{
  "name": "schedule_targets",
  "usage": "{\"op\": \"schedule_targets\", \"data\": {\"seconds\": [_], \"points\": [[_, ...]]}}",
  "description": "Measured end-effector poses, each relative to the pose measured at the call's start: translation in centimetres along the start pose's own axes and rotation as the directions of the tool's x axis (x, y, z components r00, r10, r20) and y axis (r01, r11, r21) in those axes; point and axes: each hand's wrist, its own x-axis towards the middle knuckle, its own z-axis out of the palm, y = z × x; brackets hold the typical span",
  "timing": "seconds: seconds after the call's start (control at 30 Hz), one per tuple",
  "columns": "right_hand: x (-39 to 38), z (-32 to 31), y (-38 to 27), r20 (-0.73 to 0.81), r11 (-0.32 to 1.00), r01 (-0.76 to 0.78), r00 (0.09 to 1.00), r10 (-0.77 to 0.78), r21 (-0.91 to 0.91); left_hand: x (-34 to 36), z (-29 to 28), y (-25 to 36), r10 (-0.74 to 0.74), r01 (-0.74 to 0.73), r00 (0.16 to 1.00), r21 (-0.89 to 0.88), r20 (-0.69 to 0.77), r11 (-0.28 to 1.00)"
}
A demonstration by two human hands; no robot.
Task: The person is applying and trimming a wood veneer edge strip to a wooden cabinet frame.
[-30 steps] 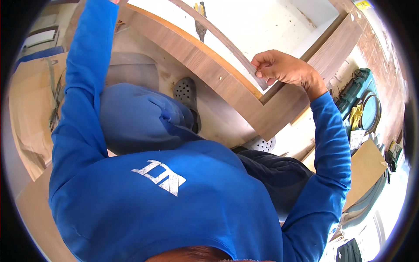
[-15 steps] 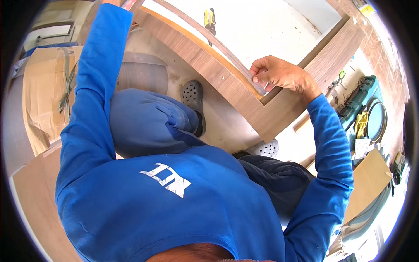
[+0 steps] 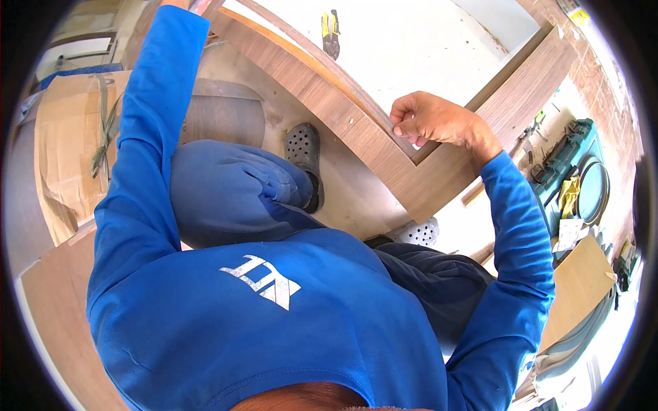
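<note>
— Just under the right hand (image 3: 439, 120), what was there?

— The frame (image 3: 363, 130), a wooden thing of flat brown boards joined in a corner. The fingers were curled shut over the inner edge of one board, close to that corner, with the knuckles up.

— And the left hand?

— Its blue sleeve (image 3: 147, 137) ran up along the far end of the long board to the picture's top edge. Only a sliver of the hand showed there, so I could not tell whether it was closed or open.

— What lay around the grip?

— Beyond the right hand, inside the frame, a pale sheet (image 3: 411, 48) with a yellow-and-black tool (image 3: 331, 31) lying on it, well apart from the fingers. Below the grip, on the near side of the board, a dark perforated clog (image 3: 305, 154) stood on the floor (image 3: 356, 198), and a second, lighter clog (image 3: 418, 233) peeped out near the frame's corner.

— Anything in the way?

— The person's own bent knee (image 3: 233, 192) and blue shirt (image 3: 274, 322) covered much of the near ground, so the floor there was hidden.

— And the room?

— A workshop floor, grey and dusty. To the right of the gripping hand sat a teal toolbox (image 3: 582, 178). Far to the left, flat cardboard (image 3: 68, 151) with a strap across it. The boards looked smooth, with a printed grain and a lighter raw edge.
</note>
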Motion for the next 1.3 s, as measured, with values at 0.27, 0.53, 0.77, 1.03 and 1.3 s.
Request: {"op": "schedule_targets", "data": {"seconds": [0.27, 0.53, 0.77, 1.03, 1.3], "points": [[-0.6, -0.2, -0.9, 0.029, 0.976, 0.034, 0.999, -0.029, -0.217, -0.1, 0.1, -0.2, 0.006, -0.006, 1.0, 0.004, 0.013, 1.0], [-0.3, -0.5, -1.2, 0.029, 0.932, 0.035, 0.999, -0.026, -0.36, 0.0, 0.0, -0.7, 0.006, -0.006, 1.0, 0.011, 0.015, 1.0], [-0.7, -0.8, -1.0, 0.026, 0.919, 0.186, 0.982, -0.189, -0.349, 1.0, -0.5, -0.7, 0.015, -0.015, 1.0, 0.021, 0.008, 1.0], [0.4, -0.6, -0.6, 0.036, 0.925, 0.125, 0.992, -0.12, -0.36, 2.4, -1.6, -1.1, 0.006, -0.007, 1.0, 0.035, 0.027, 0.999], [-0.4, -0.6, -1.5, 0.012, 0.908, 0.043, 0.999, -0.042, -0.417, 3.6, -2.2, -1.6, -0.004, 0.002, 0.999, 0.046, 0.034, 0.999]]}}
